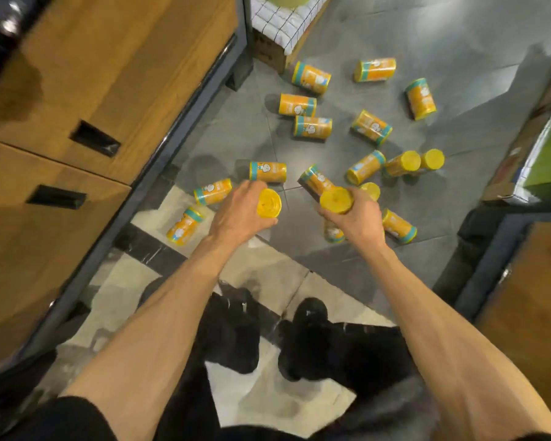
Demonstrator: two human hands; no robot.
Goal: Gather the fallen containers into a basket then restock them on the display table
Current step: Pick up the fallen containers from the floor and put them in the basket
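Gathering looks barely started: left hand [236,214] curls round one yellow container [268,202], right hand [358,218] curls round a 2nd container [336,199], both held above the floor [458,43]. Rest of the fallen containers [312,126] lie scattered across it, some near the feet, others farther off. No basket in view; restocking prob. all still to do.
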